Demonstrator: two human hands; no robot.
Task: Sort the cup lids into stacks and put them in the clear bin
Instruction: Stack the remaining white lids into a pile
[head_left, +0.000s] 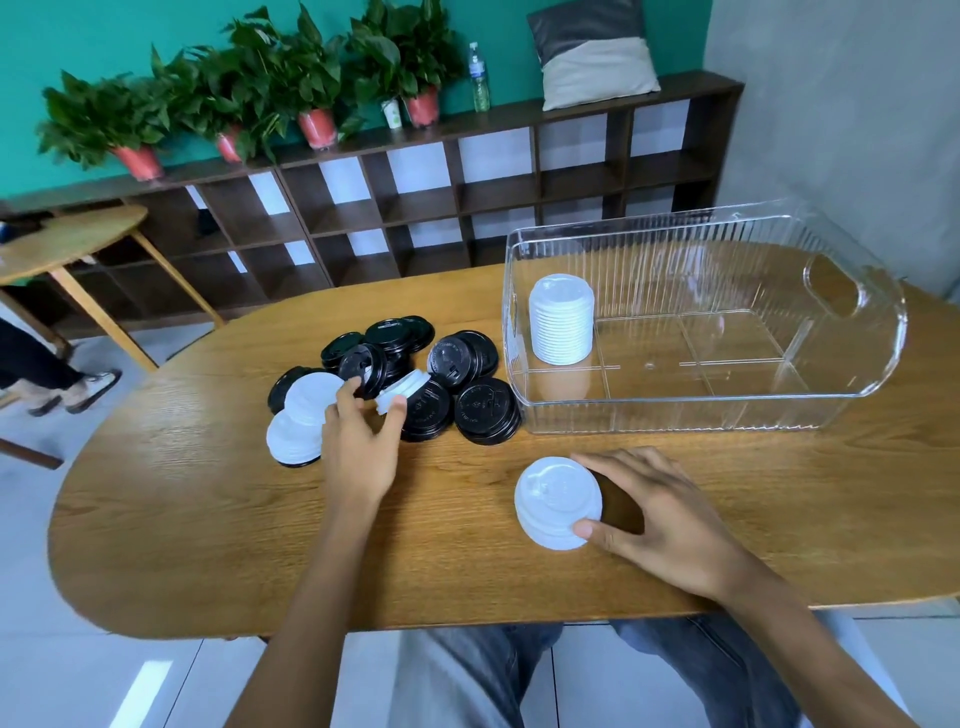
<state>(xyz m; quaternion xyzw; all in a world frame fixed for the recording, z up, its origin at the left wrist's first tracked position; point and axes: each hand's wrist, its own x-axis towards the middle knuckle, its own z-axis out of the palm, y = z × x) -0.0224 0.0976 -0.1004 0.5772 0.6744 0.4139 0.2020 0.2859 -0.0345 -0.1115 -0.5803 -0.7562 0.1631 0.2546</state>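
I sit at the wooden table (208, 519) with both hands out over it. My right hand (660, 519) rests at about five o'clock of the scene, its grip curled around a short stack of white lids (557, 501) that stands on the table: the thumb presses the near edge of the stack and the fingers wrap the far side. My left hand (358, 447) reaches toward ten o'clock into the loose pile, its grip half open, thumb and fingers closing on a tilted white lid (402, 389) that lies against the black ones; I cannot tell whether it is lifted clear of them. Just at nine o'clock of that hand, two more white lids (301, 421) lie overlapping at the pile's near left edge. The black lids (467, 384) are heaped together in the middle of the table, some flat, some leaning on each other, the nearest ones touching or just beside the clear bin's left wall. The clear bin (852, 332) stands at about two o'clock, on the table's far right part, with ribbed sides and a handle cutout at its right end. Inside it, in the far left corner, a tall upright stack of white lids (562, 319) stands against the wall.
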